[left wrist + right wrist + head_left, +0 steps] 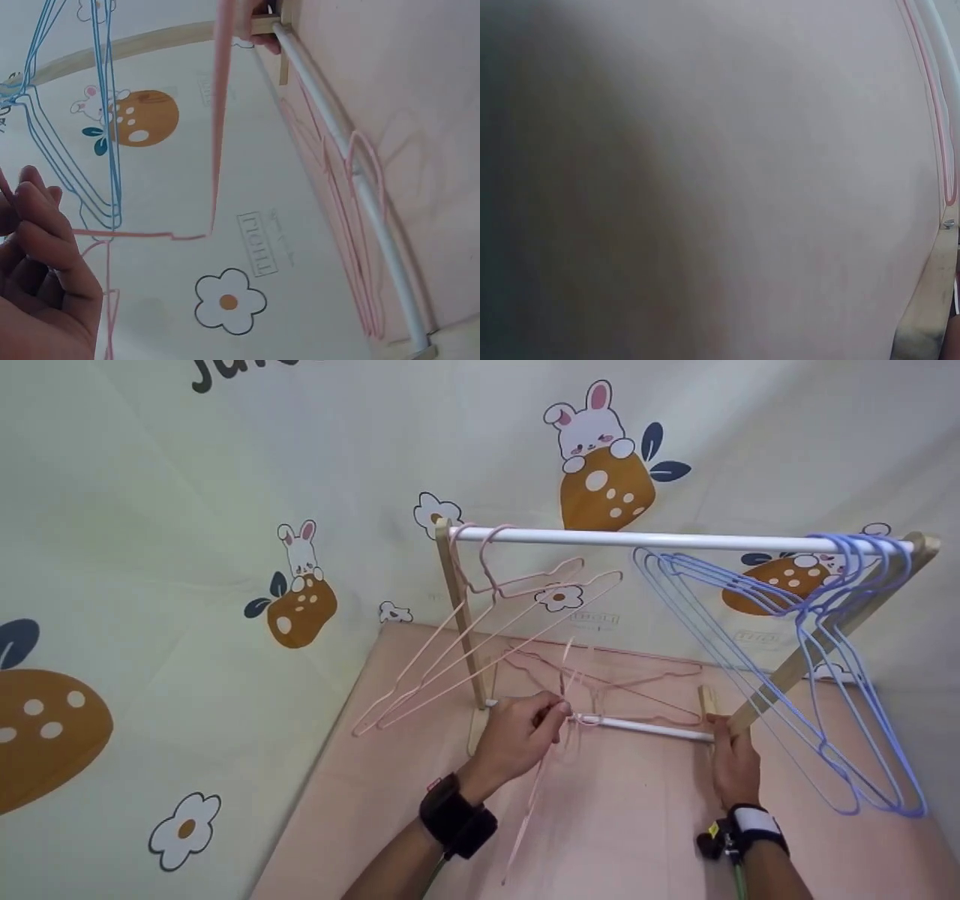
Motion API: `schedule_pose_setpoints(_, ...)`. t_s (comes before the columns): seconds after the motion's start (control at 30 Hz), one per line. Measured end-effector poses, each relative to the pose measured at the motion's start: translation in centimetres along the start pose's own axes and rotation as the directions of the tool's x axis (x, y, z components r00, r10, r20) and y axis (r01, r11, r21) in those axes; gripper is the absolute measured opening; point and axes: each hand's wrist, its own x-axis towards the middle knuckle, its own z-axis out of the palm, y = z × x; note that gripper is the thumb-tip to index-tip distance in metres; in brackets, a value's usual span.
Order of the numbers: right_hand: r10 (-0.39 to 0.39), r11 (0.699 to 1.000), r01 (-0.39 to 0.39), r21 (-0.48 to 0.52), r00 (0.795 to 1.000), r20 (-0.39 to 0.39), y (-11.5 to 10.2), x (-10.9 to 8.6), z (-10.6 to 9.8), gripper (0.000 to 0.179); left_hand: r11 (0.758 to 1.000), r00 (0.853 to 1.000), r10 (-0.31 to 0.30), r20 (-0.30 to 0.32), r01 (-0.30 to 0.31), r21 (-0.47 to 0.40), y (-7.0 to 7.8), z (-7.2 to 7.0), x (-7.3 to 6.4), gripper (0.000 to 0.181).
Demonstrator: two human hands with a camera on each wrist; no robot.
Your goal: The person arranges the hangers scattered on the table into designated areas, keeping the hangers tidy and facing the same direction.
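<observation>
My left hand (525, 735) pinches a pink wire hanger (531, 802) in front of the rack, seen nearly edge-on. In the left wrist view, the hand (49, 262) is curled at the left edge, and a pink hanger (219, 112) crosses the middle. My right hand (737, 765) grips the clothes rack's wooden frame (787, 679) low down at the right end of the lower white bar. Two pink hangers (491, 592) hang at the left end of the upper white bar (637, 539). Several blue hangers (832, 682) hang bunched at its right end.
More pink hangers (645, 684) lie on the pink surface (637, 825) behind the lower white bar (652, 727). A pale cloth (187, 472) printed with rabbits and flowers stands behind and to the left. The right wrist view is mostly blurred, with a wooden foot (934, 292) at its right edge.
</observation>
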Motion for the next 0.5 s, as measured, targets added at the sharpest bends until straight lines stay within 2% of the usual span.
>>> schedule_pose_setpoints(0.17, -0.026, 0.999, 0.027, 0.03, 1.0, -0.009, 0.1, 0.0, -0.1, 0.058, 0.991, 0.993, 0.112, 0.029, -0.113, 0.068, 1.0, -1.6, 1.6, 0.022)
schedule_pose_setpoints(0.33, 0.006, 0.999, -0.006, 0.039, 1.0, 0.002, 0.0, 0.0, -0.1, 0.061, 0.979, 0.989, 0.149, 0.019, -0.15, 0.14, 1.8, -2.9, 2.7, 0.022)
schedule_pose_setpoints(0.5, 0.015, 1.0, -0.016, 0.021, 1.0, 0.005, 0.1, 0.2, 0.0, 0.062, 0.968, 0.981, 0.193, -0.012, -0.188, 0.165, 2.7, -4.6, 3.7, 0.02)
